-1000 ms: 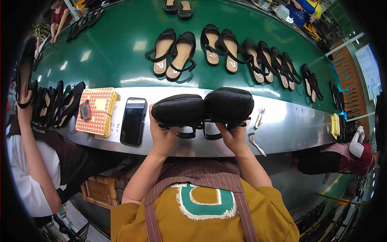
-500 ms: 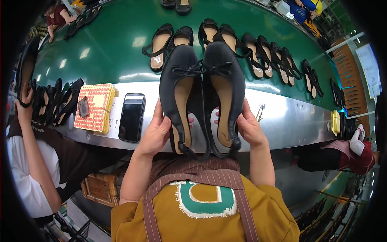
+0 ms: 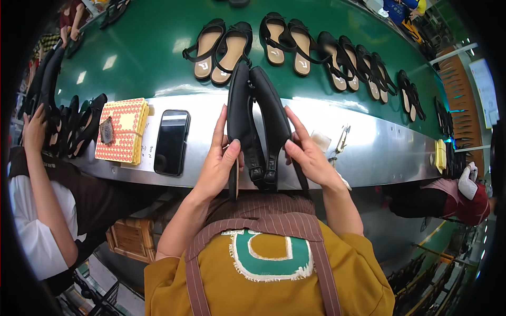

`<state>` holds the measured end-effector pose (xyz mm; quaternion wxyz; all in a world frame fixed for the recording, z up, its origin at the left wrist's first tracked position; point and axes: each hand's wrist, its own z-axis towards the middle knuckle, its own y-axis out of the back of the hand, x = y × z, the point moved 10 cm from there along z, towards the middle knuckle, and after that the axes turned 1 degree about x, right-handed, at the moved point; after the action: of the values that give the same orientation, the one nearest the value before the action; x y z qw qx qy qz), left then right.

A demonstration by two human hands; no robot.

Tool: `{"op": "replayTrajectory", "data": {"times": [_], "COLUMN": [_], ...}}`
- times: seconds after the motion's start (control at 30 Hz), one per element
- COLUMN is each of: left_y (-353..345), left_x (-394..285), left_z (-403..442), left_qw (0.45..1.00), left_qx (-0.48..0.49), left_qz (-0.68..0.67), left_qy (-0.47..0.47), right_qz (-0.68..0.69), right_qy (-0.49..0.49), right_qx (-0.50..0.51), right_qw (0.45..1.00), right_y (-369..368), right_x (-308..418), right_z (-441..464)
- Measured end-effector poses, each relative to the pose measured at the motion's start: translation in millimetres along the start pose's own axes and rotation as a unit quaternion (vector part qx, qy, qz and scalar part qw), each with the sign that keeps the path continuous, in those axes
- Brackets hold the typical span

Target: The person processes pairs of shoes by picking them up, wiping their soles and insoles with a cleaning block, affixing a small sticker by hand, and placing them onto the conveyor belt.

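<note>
Two black slingback shoes are held upright on edge between my hands, over the metal table edge. My left hand (image 3: 220, 164) grips the left shoe (image 3: 240, 126), thumb on its side and fingers along its sole. The right shoe (image 3: 272, 116) is in my right hand (image 3: 311, 155), held the same way. The shoes' inner sides face each other, with their toes close together and pointing away from me. Their heel straps (image 3: 263, 175) hang side by side near me. Parts of my fingers are hidden behind the shoes.
Pairs of black shoes (image 3: 232, 46) stand on the green surface (image 3: 153, 58). A phone (image 3: 172, 142) and sticker sheets (image 3: 122, 131) lie to the left, small snips (image 3: 342, 139) to the right. At far left, a co-worker's hand (image 3: 35, 126) holds a shoe.
The shoes were first held soles up, then turned with insoles visible, and are now rotated onto their edges, inner sides facing. Shoes on the green surface shifted slightly in view.
</note>
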<state>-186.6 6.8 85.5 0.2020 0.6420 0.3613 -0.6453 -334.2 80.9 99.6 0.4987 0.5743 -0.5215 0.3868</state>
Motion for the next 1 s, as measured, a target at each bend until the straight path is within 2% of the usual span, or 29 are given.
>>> {"op": "replayTrajectory", "data": {"times": [0.03,0.1,0.13,0.17,0.23,0.37,0.43,0.5,0.53,0.57,0.63,0.67,0.7,0.77,0.8,0.83,0.93,1.0], "left_y": [2,6,-1,-2,0,3,3,1,7,12,24,24,22,18,18,18,11,6], "left_x": [1,6,8,15,11,3,2,-2,-3,-7,-14,-22,-30,-50,-53,-54,-44,-39], "left_z": [-1,-2,-2,-2,-5,-9,-8,-8,-5,-4,-7,-6,-6,-11,-13,-16,-16,-16], "left_qw": [1.0,0.979,0.935,0.9,0.871,0.855,0.852,0.847,0.877,0.903,0.965,0.987,0.996,0.983,0.967,0.946,0.934,0.939], "left_qx": [0.0,0.002,0.035,0.074,0.127,0.137,0.152,0.179,0.145,0.11,-0.042,-0.039,-0.036,-0.113,-0.145,-0.174,-0.198,-0.182], "left_qz": [0.0,-0.202,-0.353,-0.428,-0.473,-0.5,-0.501,-0.5,-0.457,-0.413,-0.255,-0.148,-0.039,0.068,0.126,0.183,0.229,0.234], "left_qy": [0.0,0.016,0.024,0.048,0.041,0.027,0.018,-0.005,-0.026,-0.048,-0.039,-0.055,-0.07,-0.13,-0.166,-0.201,-0.19,-0.176], "right_qz": [0.0,0.217,0.252,0.347,0.595,0.647,0.648,0.611,0.581,0.491,0.27,0.122,0.05,-0.006,-0.022,-0.023,-0.184,-0.221], "right_qy": [0.0,-0.017,0.045,0.03,0.042,0.072,0.07,0.086,0.097,0.095,0.087,0.108,0.13,0.165,0.122,0.12,0.154,0.169], "right_qx": [0.0,-0.017,-0.064,-0.096,0.048,0.059,0.066,0.098,0.084,0.003,-0.07,-0.101,-0.151,-0.233,-0.247,-0.245,-0.303,-0.306], "right_qw": [1.0,0.976,0.964,0.932,0.801,0.757,0.756,0.781,0.803,0.866,0.956,0.981,0.979,0.958,0.961,0.962,0.922,0.91], "right_y": [1,5,15,20,9,16,13,6,8,16,24,33,35,35,33,30,24,17], "right_x": [-1,-5,3,-6,2,9,6,11,14,12,25,20,29,39,34,32,39,43], "right_z": [-1,-2,-2,-1,-3,-14,-16,-16,-14,-16,-18,-17,-20,-25,-28,-27,-29,-28]}}
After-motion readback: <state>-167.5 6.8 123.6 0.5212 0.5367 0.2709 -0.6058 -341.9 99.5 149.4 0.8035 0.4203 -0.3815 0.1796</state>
